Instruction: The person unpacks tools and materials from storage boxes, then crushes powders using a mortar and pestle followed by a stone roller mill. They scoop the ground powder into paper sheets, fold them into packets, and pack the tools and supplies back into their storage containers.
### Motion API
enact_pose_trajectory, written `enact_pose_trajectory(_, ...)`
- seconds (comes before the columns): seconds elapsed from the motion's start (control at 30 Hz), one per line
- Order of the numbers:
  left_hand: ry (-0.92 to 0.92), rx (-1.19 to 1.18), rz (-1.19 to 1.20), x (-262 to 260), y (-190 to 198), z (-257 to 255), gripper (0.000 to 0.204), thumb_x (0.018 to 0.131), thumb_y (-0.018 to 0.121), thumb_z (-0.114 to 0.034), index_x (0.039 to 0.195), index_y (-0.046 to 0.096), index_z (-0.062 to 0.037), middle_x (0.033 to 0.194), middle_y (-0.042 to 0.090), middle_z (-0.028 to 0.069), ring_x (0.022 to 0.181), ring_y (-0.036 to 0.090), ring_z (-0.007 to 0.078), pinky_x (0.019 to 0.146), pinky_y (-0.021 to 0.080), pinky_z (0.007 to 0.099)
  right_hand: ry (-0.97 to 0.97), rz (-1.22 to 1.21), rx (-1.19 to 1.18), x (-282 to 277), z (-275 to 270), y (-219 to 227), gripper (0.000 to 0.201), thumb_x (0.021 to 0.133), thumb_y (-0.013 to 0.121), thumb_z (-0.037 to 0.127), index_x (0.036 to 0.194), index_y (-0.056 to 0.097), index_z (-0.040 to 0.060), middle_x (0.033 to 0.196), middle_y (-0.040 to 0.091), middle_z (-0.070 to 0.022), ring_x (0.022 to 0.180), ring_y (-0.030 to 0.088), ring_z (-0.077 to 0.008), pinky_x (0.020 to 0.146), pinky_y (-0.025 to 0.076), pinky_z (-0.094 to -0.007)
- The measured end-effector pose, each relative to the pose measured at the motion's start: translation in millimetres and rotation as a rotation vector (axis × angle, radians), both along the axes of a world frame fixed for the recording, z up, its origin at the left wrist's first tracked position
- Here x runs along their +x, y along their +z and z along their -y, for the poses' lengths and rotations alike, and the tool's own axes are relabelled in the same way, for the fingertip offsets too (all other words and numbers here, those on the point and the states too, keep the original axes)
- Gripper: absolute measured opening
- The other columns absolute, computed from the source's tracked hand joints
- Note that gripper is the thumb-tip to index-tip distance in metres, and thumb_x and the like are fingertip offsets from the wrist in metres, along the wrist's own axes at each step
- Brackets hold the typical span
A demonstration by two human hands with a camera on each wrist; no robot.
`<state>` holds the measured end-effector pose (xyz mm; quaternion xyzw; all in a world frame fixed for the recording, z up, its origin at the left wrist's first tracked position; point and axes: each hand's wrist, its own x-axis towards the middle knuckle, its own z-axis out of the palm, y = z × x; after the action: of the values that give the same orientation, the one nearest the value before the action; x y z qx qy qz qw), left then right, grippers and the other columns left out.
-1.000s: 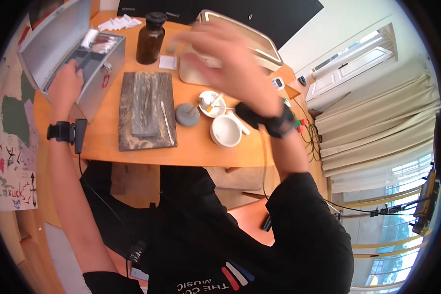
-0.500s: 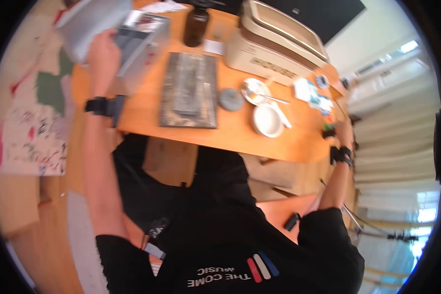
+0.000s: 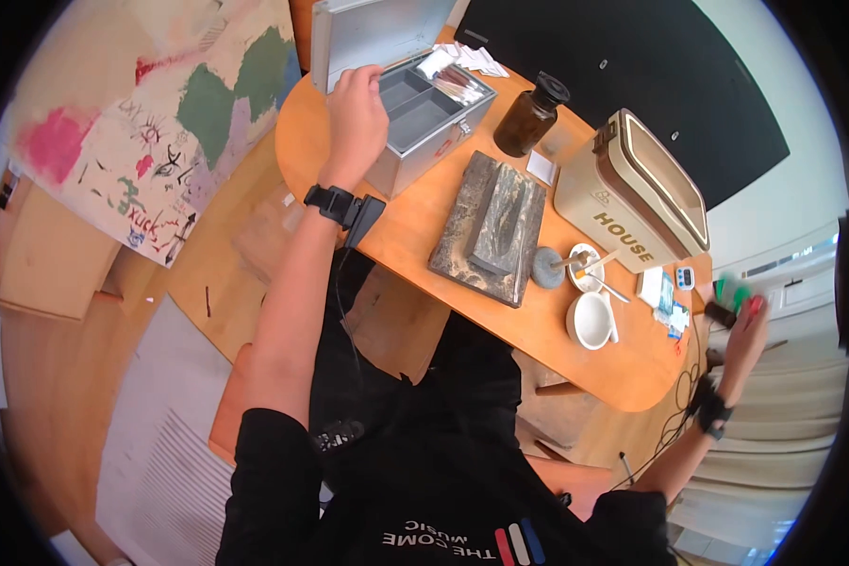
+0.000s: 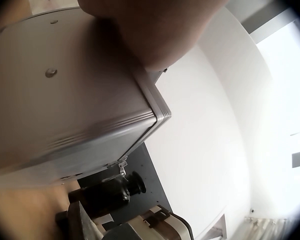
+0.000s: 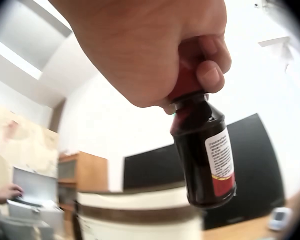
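Observation:
A small dark bottle (image 5: 202,155) with a red cap and a white and red label hangs below my right hand (image 5: 155,50), which grips it by the cap. In the head view that hand (image 3: 749,330) is past the table's right end. My left hand (image 3: 357,123) is at the left side of an open silver metal case (image 3: 415,165), its fingers curled over the side edge. Inside the case are grey compartments, cotton swabs (image 3: 457,87) and a white roll (image 3: 435,64). The left wrist view shows the case's outer wall (image 4: 85,100) close up.
A dark stone slab (image 3: 505,222) on a board lies mid-table, with a grey round weight (image 3: 547,268), a white dish (image 3: 588,257) and a white bowl (image 3: 590,321) beside it. Behind stand a brown glass jar (image 3: 526,123) and a cream bin (image 3: 604,208) marked HOUSE.
My right hand has gone from above the table to its right end and now holds the bottle up. My left hand stays at the case. The head view has turned.

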<state>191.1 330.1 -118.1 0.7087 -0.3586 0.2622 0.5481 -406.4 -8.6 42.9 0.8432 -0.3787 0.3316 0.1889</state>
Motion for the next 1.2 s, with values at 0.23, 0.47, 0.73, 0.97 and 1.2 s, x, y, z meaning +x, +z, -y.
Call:
enact_pose_trajectory(0.23, 0.031, -0.168, -0.08, -5, -1, 0, 0.028, 0.108, 0.045, -0.013, 0.125, 0.059, 0.0037, 0.124, 0.063, 0.0215, 0.118, 0.061, 0.0372, 0.104, 0.047, 0.0425, 1.037, 0.174, 0.441, 317, -138, 56, 0.028, 0.103, 0.067, 0.017, 0.127, 0.06, 0.0058, 0.113, 0.067, -0.0055, 0.089, 0.066, -0.0101, 0.075, 0.054, -0.0247)
enact_pose_trajectory(0.47, -0.046, -0.217, -0.136, -6, 1, -12, 0.039, 0.11, 0.047, -0.023, 0.138, 0.052, 0.0044, 0.134, 0.06, 0.0241, 0.128, 0.056, 0.0392, 0.11, 0.043, 0.0441, 1.329, -0.197, 0.529, 543, -186, -46, 0.023, 0.102, 0.067, 0.019, 0.12, 0.056, 0.0079, 0.09, 0.067, -0.0036, 0.07, 0.063, -0.0089, 0.056, 0.05, -0.0249)
enact_pose_trajectory(0.73, 0.048, 0.227, 0.123, -19, 1, -11, 0.051, 0.089, 0.074, -0.038, 0.126, 0.069, -0.0033, 0.138, 0.061, 0.0171, 0.131, 0.052, 0.0356, 0.114, 0.034, 0.0485, 1.255, -0.45, 0.462, 553, -152, -82, 0.029, 0.101, 0.064, 0.022, 0.125, 0.068, 0.0061, 0.104, 0.07, -0.0148, 0.089, 0.067, -0.0256, 0.08, 0.055, -0.0372)
enact_pose_trajectory(0.97, 0.04, 0.351, 0.086, -27, 7, -18, 0.032, 0.089, 0.074, -0.032, 0.106, 0.076, -0.0054, 0.136, 0.063, 0.017, 0.13, 0.052, 0.0356, 0.113, 0.035, 0.0496, 0.952, -0.036, 0.53, 565, -99, -78, 0.029, 0.095, 0.06, 0.009, 0.12, 0.072, 0.0018, 0.114, 0.074, -0.0179, 0.098, 0.072, -0.0348, 0.089, 0.056, -0.0407)
enact_pose_trajectory(1.2, 0.111, 0.349, 0.13, -37, 12, -11, 0.039, 0.091, 0.073, -0.034, 0.118, 0.071, -0.0061, 0.141, 0.057, 0.0227, 0.136, 0.047, 0.0377, 0.116, 0.032, 0.0546, 0.984, -0.233, 0.396, 594, -106, -94, 0.026, 0.084, 0.061, 0.007, 0.102, 0.081, 0.0033, 0.096, 0.074, -0.0241, 0.091, 0.072, -0.0406, 0.091, 0.056, -0.044)
